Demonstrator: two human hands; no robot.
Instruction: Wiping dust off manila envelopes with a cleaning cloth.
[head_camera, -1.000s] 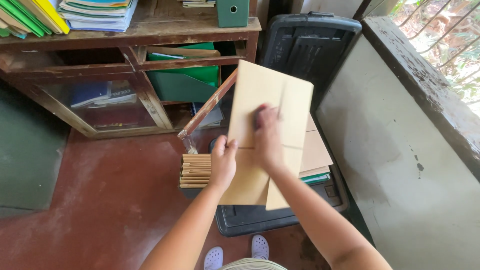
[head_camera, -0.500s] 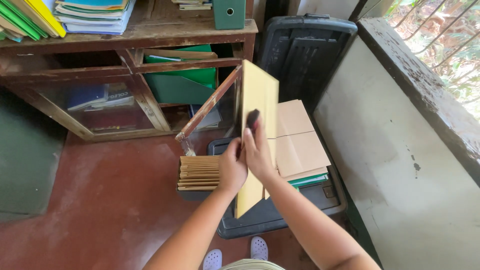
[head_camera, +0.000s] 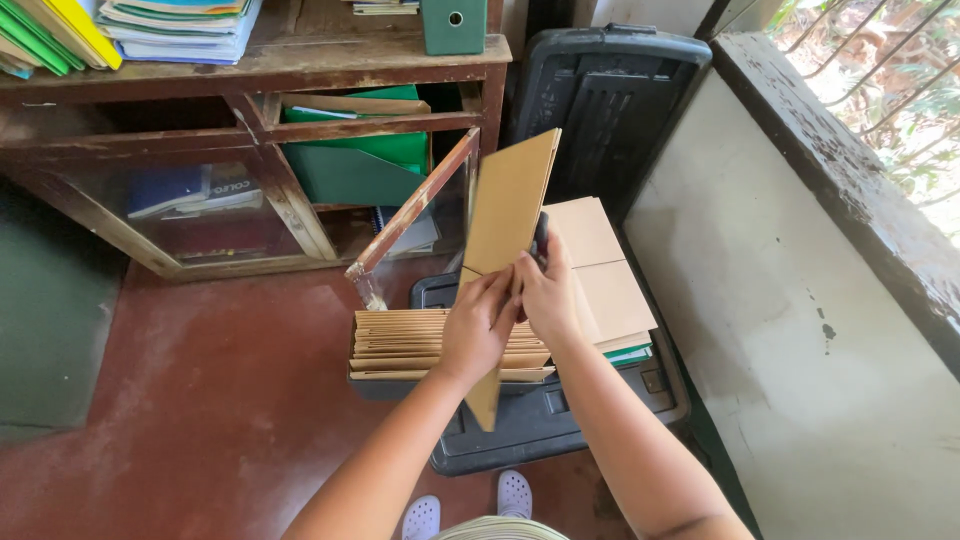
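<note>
Held upright, edge-on, between left hand (head_camera: 478, 330) and right hand (head_camera: 548, 295), both grasping: flat brown cardboard sheet (head_camera: 508, 215). Directly beneath, row of filed brown cardboard pieces (head_camera: 400, 345) on black plastic bin (head_camera: 560, 420); pale wall (head_camera: 800, 330) close right, open red floor (head_camera: 200, 400) left

One head-worn camera looks steeply down from close above, facing forward toward the wooden shelf (head_camera: 300, 70) and floor (head_camera: 200, 400).

A flattened brown cardboard package (head_camera: 508, 215) stands upright at the centre, and more such flat brown packages (head_camera: 400, 345) lie stacked at its near left.
</note>
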